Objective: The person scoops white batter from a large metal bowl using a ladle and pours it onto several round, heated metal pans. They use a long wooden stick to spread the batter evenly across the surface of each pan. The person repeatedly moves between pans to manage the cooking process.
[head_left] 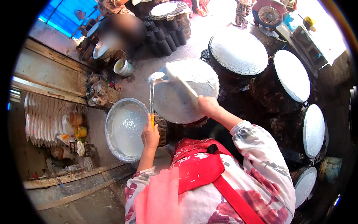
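My left hand [150, 136] grips the yellow handle of a long metal ladle [151, 102], its bowl coated in white batter and raised over the left edge of a large round griddle [169, 112]. My right hand [209, 105] is closed on a long, flat, pale paddle [182, 84], which slants across the griddle with its far end beside the ladle's bowl. To the left, by my left hand, sits a metal basin [126, 132] of white liquid batter.
More round plates with white surfaces [238, 52] line the back and right. Dark perforated cylinders [166, 39] stand at the back, near another person [112, 7], a fan [269, 15] and a white bucket [123, 67]. Wooden-edged shelving [56, 86] runs along the left.
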Demonstrator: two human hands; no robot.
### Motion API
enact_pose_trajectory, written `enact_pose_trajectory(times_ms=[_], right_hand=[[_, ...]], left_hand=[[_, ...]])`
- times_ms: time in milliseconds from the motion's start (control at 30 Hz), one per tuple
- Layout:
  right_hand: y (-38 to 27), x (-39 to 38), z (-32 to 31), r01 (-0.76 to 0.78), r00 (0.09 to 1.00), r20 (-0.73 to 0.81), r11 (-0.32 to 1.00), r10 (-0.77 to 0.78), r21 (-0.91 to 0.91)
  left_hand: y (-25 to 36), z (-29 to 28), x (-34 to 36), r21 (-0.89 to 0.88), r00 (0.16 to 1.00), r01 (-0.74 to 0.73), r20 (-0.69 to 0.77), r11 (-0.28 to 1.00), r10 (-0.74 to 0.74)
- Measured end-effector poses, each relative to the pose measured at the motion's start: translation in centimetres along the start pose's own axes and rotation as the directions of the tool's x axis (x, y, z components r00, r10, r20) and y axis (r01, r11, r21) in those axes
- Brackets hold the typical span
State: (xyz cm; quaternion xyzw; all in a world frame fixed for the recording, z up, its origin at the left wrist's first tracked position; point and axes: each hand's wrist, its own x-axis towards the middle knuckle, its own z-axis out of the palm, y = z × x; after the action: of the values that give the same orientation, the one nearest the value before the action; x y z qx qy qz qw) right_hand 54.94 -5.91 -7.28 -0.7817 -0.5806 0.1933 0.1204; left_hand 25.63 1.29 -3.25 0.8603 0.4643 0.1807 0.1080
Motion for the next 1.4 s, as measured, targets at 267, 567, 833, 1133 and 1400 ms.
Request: enact_pose_trajectory(times_ms=[267, 567, 833, 1133, 1400], right_hand=[[3.7, 2.5, -2.6, -0.043, 0.999, 0.025, 0.995, 0.045, -0.091], [5.4, 4.4, -4.3, 0.032, 0.998, -0.054, 0.992, -0.039, -0.126], [1.9, 1.3, -5.4, 0.297, 0.944, 0.21, 0.933, -0.255, -0.203], [3.4, 3.6, -4.5, 0.477, 0.863, 0.28, 0.862, -0.421, -0.171], [6.5, 9.9, -6.1, 0.351, 0.934, 0.142, 0.917, -0.328, -0.19]], left_hand=[[-0.2, -1.1, -1.5, 0.013, 0.999, -0.007, -0.051, 1.0, 0.008], [1.2, -1.7, -1.6, -0.137, 0.993, -0.016, -0.118, 0.99, 0.0], [0.1, -2.1, -4.0, -0.4, 0.972, 0.126, -0.134, 0.908, -0.194], [1.1, -3.0, -4.5, -0.663, 0.816, 0.501, 0.146, 0.557, -0.56], [2.5, -3.9, -6.2, -0.738, 0.729, 0.573, 0.26, 0.357, -0.633]])
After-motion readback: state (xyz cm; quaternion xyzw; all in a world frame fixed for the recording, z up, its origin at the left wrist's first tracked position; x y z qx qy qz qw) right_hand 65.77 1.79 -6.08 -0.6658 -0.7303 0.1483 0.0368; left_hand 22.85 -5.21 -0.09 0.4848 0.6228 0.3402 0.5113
